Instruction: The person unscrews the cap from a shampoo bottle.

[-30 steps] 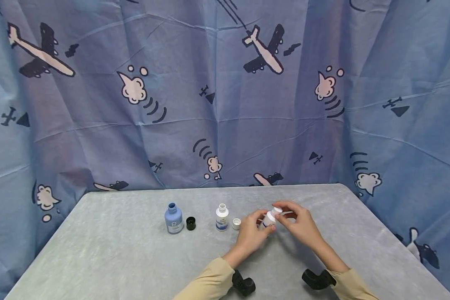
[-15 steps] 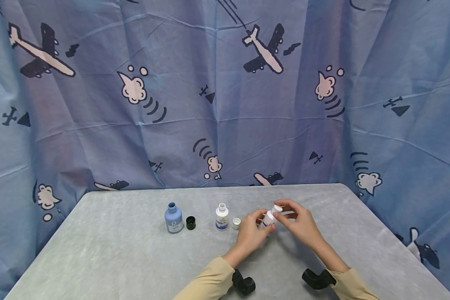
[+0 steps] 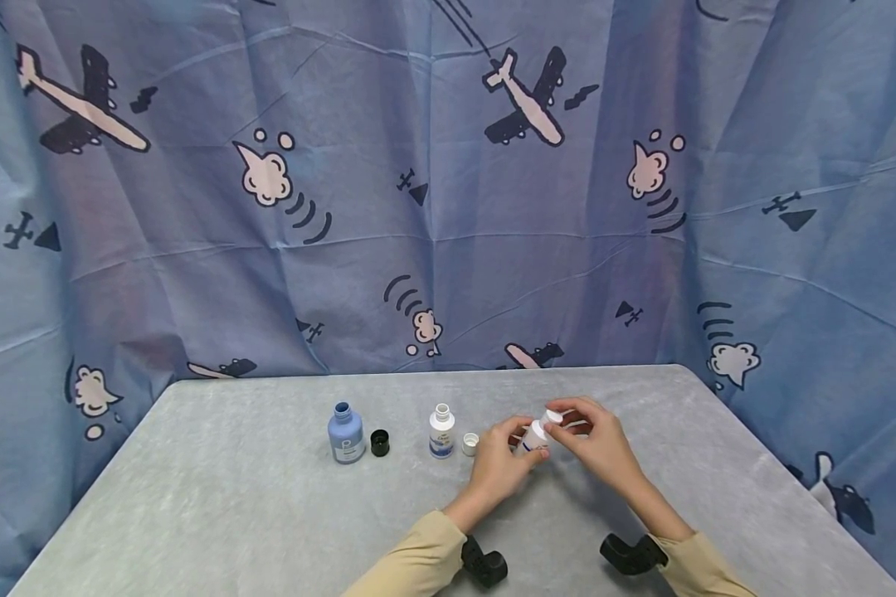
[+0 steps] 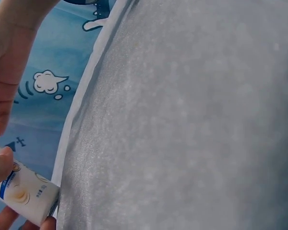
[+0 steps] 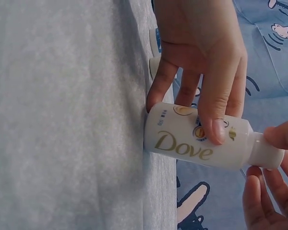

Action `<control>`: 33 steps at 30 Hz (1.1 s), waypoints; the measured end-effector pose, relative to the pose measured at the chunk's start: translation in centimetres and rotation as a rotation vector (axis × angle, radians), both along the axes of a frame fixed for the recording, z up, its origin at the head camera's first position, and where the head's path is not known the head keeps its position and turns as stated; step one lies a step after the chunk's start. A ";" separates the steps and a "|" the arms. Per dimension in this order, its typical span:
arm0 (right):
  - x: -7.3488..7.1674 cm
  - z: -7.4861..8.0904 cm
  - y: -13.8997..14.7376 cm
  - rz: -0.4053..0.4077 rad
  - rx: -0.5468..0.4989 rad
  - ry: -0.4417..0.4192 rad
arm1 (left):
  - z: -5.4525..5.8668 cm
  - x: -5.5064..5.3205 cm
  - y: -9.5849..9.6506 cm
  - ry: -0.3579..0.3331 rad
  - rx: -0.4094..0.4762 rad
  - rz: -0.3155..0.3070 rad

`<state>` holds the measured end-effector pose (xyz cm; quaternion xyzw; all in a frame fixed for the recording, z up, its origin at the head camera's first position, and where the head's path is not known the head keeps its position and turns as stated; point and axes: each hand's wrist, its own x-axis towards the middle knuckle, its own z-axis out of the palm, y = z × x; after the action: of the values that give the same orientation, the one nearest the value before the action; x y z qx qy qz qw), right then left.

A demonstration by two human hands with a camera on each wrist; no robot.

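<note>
A small white Dove bottle (image 5: 197,136) is held tilted, its base close to the table and its top leaning right in the head view. My left hand (image 3: 502,464) grips its body, thumb on the label side and fingers around the back. The fingers and thumb of my right hand (image 3: 603,444) pinch the white cap (image 5: 268,152) at the neck end. In the left wrist view the bottle's lower half (image 4: 29,194) shows, and the left thumb (image 4: 1,166) presses on it.
Left of my hands an uncapped white bottle (image 3: 441,434) stands beside its white cap (image 3: 470,444). Farther left are an uncapped blue bottle (image 3: 346,436) and a black cap (image 3: 379,443). The grey table (image 3: 254,514) ends at a blue printed curtain (image 3: 358,166).
My right fingers and the cap have risen very slightly at the bottle's top. The left hand keeps its grip, and the other bottles and caps stay put.
</note>
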<state>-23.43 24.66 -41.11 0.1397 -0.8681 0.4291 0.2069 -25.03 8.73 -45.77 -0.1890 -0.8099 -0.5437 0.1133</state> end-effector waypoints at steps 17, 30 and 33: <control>0.0 -0.2 -0.2 0.074 0.018 0.031 | 0.0 0.1 0.0 0.012 -0.009 0.018; 0.1 -0.2 -0.2 -0.006 -0.001 -0.064 | 0.1 0.2 -0.1 0.013 0.006 0.026; 0.1 -0.3 -0.1 0.022 -0.008 -0.037 | 0.2 0.2 -0.1 0.019 0.004 0.026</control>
<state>-23.34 24.54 -41.36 0.1403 -0.8685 0.4372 0.1867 -24.80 8.65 -45.58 -0.1834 -0.8100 -0.5420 0.1287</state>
